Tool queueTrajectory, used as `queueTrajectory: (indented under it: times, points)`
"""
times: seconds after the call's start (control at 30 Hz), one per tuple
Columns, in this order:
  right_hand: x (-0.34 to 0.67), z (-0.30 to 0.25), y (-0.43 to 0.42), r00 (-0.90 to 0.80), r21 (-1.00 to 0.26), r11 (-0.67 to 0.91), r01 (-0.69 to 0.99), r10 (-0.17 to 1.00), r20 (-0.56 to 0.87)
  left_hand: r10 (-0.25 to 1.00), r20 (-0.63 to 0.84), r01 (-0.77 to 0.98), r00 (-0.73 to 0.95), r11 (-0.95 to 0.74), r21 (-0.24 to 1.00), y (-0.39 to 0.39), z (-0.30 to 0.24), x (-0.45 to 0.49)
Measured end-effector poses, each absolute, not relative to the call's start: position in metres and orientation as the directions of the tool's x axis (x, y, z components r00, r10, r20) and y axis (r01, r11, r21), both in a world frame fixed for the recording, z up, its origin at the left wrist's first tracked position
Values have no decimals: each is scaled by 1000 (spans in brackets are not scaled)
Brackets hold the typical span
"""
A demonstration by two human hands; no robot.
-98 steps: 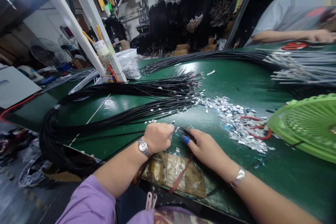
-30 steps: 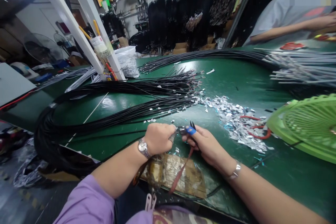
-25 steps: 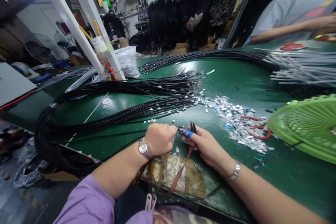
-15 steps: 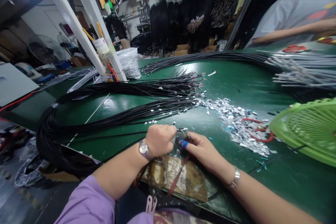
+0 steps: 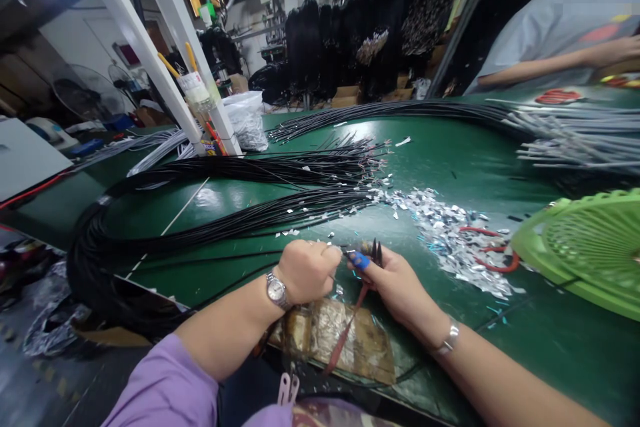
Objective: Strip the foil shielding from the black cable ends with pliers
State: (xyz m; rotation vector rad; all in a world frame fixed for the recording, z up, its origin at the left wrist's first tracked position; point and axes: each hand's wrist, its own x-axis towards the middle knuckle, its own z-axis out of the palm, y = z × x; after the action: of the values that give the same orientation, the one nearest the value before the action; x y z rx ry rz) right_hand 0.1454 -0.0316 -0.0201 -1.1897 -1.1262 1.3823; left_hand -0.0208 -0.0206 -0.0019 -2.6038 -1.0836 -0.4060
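Note:
My left hand [image 5: 309, 271] is closed around a black cable [image 5: 250, 255], close to the cable's end. Just right of it, my right hand [image 5: 395, 280] is closed, its thumb wrapped in blue tape and pressed near the cable end. Two dark pointed tips of small pliers [image 5: 377, 252] stick up from behind my right fingers; most of that tool is hidden in the hand. A red strip [image 5: 343, 340], perhaps its handle, slants down from the right hand over a tape-covered brown pad [image 5: 373, 347] at the table edge.
Bundles of black cables [image 5: 235, 217] curve across the green table [image 5: 440, 147]. Silver foil scraps [image 5: 445, 227] lie beside red-handled pliers [image 5: 505, 260] and a green fan [image 5: 585, 240]. Grey cables [image 5: 575, 133] lie before a person [image 5: 550, 40]. A white post [image 5: 175, 33] stands left.
The pliers have turned in my right hand, so their tips now point up, apart from the cable. My right thumb has shifted slightly up and right. The left hand has barely moved.

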Motion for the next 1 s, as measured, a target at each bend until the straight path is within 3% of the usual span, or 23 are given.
queueTrajectory:
  times: [0.1, 0.23, 0.33, 0.5, 0.63, 1.0]
  points:
    - [144, -21, -33, -82, -976, -159, -151, 986, -148, 678, 336, 744, 654, -658, -122, -20, -2, -20]
    - [142, -21, -37, -257, -956, -256, -143, 942, -214, 700, 346, 764, 625, -639, -89, -20, -2, -21]
    - [144, -19, -38, -347, -992, -119, 29, 930, -122, 715, 380, 784, 586, -620, -43, -19, -3, -23]
    - [158, -18, -34, -241, -949, 166, 267, 965, 102, 743, 438, 800, 506, -594, 84, -15, -6, -26]
    - [162, -18, -32, -313, -919, 254, 301, 937, 157, 750, 453, 804, 483, -584, 111, -14, -8, -26]
    - [159, -18, -31, -318, -919, 278, 279, 930, 185, 724, 455, 770, 519, -627, 118, -16, -8, -25]
